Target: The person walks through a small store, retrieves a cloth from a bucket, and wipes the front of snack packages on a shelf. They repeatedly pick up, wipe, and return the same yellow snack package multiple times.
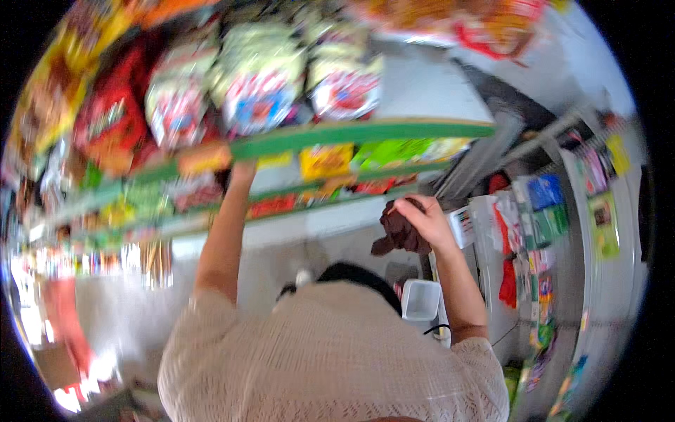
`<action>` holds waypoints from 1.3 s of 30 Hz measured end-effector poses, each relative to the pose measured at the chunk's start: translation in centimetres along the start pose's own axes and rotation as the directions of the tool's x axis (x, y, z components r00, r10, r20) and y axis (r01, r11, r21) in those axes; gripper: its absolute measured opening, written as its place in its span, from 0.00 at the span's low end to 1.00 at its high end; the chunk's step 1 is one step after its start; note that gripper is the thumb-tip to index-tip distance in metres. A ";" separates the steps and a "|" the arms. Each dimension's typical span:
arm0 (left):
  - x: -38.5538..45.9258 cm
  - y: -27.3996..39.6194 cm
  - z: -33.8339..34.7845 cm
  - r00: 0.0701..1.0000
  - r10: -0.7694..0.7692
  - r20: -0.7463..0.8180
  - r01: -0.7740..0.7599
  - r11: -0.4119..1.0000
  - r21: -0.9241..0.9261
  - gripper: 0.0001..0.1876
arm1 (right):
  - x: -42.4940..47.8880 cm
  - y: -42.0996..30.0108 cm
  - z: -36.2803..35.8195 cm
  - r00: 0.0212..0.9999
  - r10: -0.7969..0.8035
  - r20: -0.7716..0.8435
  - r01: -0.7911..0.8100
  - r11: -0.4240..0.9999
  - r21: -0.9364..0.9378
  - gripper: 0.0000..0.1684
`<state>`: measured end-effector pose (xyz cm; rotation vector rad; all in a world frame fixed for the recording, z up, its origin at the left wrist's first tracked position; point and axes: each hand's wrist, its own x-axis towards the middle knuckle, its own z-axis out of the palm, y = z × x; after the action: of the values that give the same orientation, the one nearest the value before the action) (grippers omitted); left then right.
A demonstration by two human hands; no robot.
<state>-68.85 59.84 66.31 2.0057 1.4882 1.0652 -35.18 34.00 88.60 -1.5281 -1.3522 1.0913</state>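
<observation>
My right hand (424, 219) grips a crumpled dark brown cloth (403, 232), which hangs below the fingers in front of the lower shelves. Reaching up to the green front edge (364, 138) of a store shelf, my left hand (244, 170) shows little more than its wrist. The edge hides its fingers, so I cannot tell what they hold. An orange packet or tag (204, 158) lies right beside it, blurred. Above the edge, shiny plastic snack bags (261, 84) stand in rows, with a red bag (118, 111) to their left.
A bare stretch of white shelf board (427, 89) lies right of the bags. Lower shelves hold a yellow packet (327, 161) and green packets (393, 152). A white plastic tub (421, 300) is low at my right. Further right stands another stocked rack (546, 211).
</observation>
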 end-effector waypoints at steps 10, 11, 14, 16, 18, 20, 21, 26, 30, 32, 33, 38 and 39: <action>-11.9 9.5 -2.1 0.964 -0.113 -0.240 -0.045 0.822 -0.568 0.36 | 3.3 -20.7 -29.5 0.521 -0.751 -0.406 0.511 0.655 -0.556 0.20; -12.5 12.1 -2.3 0.954 -0.172 -0.245 -0.009 0.802 -0.598 0.35 | 4.0 -23.0 -32.5 0.454 -0.782 -0.427 0.463 0.616 -0.637 0.17; -12.8 15.2 -1.6 0.943 -0.130 -0.307 -0.062 0.835 -0.546 0.35 | 7.2 -28.9 -39.1 0.333 -0.816 -0.472 0.400 0.576 -0.713 0.20; -12.6 17.9 -0.4 0.929 -0.157 -0.335 -0.058 0.832 -0.552 0.35 | 9.8 -32.4 -44.4 0.384 -0.825 -0.415 0.238 0.523 -0.818 0.23; -12.8 21.2 0.0 0.900 -0.210 -0.381 -0.045 0.826 -0.562 0.34 | 13.0 -34.2 -47.6 0.426 -0.818 -0.386 0.188 0.497 -0.847 0.23; -13.6 24.0 0.6 0.860 -0.282 -0.425 -0.048 0.785 -0.618 0.33 | 16.8 -35.2 -49.1 0.432 -0.834 -0.344 0.225 0.469 -0.854 0.23; -13.9 25.0 1.0 0.857 -0.273 -0.437 -0.054 0.796 -0.603 0.33 | 18.1 -35.4 -49.9 0.469 -0.823 -0.320 0.306 0.491 -0.816 0.23; -16.2 27.8 1.6 0.835 -0.348 -0.426 0.008 0.782 -0.623 0.36 | 21.8 -36.5 -51.1 0.607 -0.769 -0.202 0.547 0.588 -0.595 0.20; -18.0 31.2 2.4 0.745 -0.420 -0.518 0.007 0.782 -0.624 0.34 | 22.0 -36.2 -50.3 0.726 -0.676 -0.126 0.587 0.705 -0.398 0.17; -18.9 31.8 2.4 0.728 -0.442 -0.524 0.024 0.781 -0.625 0.33 | 21.6 -36.4 -49.7 0.744 -0.665 -0.064 0.611 0.716 -0.338 0.16; -19.2 31.7 2.3 0.723 -0.434 -0.538 0.001 0.778 -0.628 0.34 | 21.3 -36.4 -49.3 0.748 -0.662 -0.054 0.616 0.722 -0.315 0.16; -19.3 32.6 1.3 0.706 -0.441 -0.554 -0.046 0.752 -0.657 0.35 | 21.2 -37.0 -48.2 0.751 -0.657 -0.065 0.606 0.724 -0.330 0.20; -19.6 32.8 1.0 0.705 -0.444 -0.552 -0.043 0.751 -0.659 0.34 | 21.9 -37.1 -48.3 0.753 -0.655 -0.060 0.589 0.712 -0.382 0.21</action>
<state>-50.61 30.53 82.77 0.9390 1.3326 2.0146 0.90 58.50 136.42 -1.1950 -1.8008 0.2739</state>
